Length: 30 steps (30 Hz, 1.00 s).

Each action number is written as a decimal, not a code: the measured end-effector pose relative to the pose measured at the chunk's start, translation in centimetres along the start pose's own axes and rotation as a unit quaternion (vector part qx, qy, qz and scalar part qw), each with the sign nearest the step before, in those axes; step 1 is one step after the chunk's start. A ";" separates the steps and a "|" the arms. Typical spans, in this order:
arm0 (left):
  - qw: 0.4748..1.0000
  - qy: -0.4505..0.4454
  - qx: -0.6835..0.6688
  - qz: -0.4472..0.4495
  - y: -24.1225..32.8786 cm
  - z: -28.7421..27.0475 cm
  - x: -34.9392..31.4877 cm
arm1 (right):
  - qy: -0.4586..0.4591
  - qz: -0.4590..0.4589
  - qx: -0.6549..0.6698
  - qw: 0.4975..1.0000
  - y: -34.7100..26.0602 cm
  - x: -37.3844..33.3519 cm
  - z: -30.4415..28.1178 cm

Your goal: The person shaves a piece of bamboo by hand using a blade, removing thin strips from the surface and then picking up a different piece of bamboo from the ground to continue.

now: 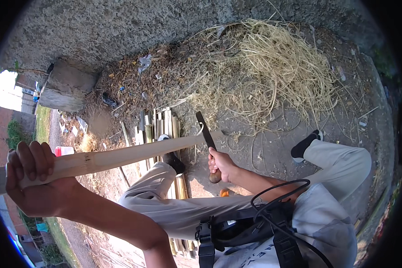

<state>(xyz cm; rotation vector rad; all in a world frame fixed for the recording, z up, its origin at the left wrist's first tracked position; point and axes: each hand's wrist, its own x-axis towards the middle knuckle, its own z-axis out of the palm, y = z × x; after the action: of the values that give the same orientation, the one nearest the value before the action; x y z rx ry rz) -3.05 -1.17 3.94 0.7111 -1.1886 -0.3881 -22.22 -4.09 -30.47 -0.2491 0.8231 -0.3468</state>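
Note:
My left hand (40,183), at the far left, is wrapped round a long pale split-bamboo strip (120,158). The strip slants up across the middle to its far end, just past the blade. In my right hand (222,165) is a knife (205,129) with a dark, straight blade and a rounded wooden handle. The blade crosses the strip near that far end, and a thin pale curl stands at its edge. Below the strip, a bundle of bamboo pieces (176,127) lies on the ground, partly hidden by my leg and shoe.
A big heap of pale shavings (290,67) spreads over the ground at the upper right. Behind it runs a rough concrete wall (134,22). A stone block (71,85) stands at the upper left among dry leaves and litter. A black cable (272,196) loops over my lap beside an orange object (224,193).

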 end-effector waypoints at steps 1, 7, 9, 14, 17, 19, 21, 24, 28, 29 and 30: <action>1.000 0.004 -0.007 -0.006 -0.3 0.0 0.0 | 0.000 0.016 0.016 1.000 0.4 -0.8 1.1; 0.998 -0.007 -0.067 -0.021 -0.2 -1.0 0.3 | -0.017 0.009 0.030 0.999 -0.3 -0.2 0.7; 0.997 -0.020 -0.071 -0.019 0.2 -1.3 -0.2 | 0.024 -0.029 0.056 0.998 -0.8 2.4 -1.1; 0.985 0.038 -0.166 0.032 1.5 -6.1 -2.5 | 0.248 -0.155 0.114 0.949 -3.7 3.6 -4.9; 0.964 0.067 -0.246 0.076 0.2 -8.4 -3.7 | 0.209 -0.219 0.157 0.940 -7.8 2.2 -4.8; 0.941 0.125 -0.303 0.079 -1.6 -8.9 -4.2 | 0.120 -0.281 0.256 0.917 -11.3 0.0 -3.8; 0.928 0.189 -0.306 0.094 -4.0 -9.5 -4.4 | 0.043 -0.337 0.327 0.882 -14.5 -4.5 -1.8; 0.910 0.190 -0.363 0.068 -6.3 -9.6 -4.4 | 0.033 -0.387 0.336 0.858 -17.3 -7.9 -1.4; 0.882 0.165 -0.441 -0.001 -8.9 -8.0 -4.5 | 0.054 -0.422 0.284 0.859 -20.1 -10.7 -1.9; 0.881 0.161 -0.444 0.002 -9.9 -8.1 -4.7 | 0.051 -0.426 0.284 0.857 -21.0 -10.8 -2.1; 0.895 0.176 -0.405 -0.064 -11.0 -8.1 -5.0 | 0.061 -0.440 0.301 0.844 -22.0 -11.0 -2.2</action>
<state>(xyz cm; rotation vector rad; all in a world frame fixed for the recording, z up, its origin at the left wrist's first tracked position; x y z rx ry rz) 3.72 -3.59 -8.67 0.1095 -0.5435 -0.7703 -35.28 -20.06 -16.97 0.0071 0.6402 -1.4767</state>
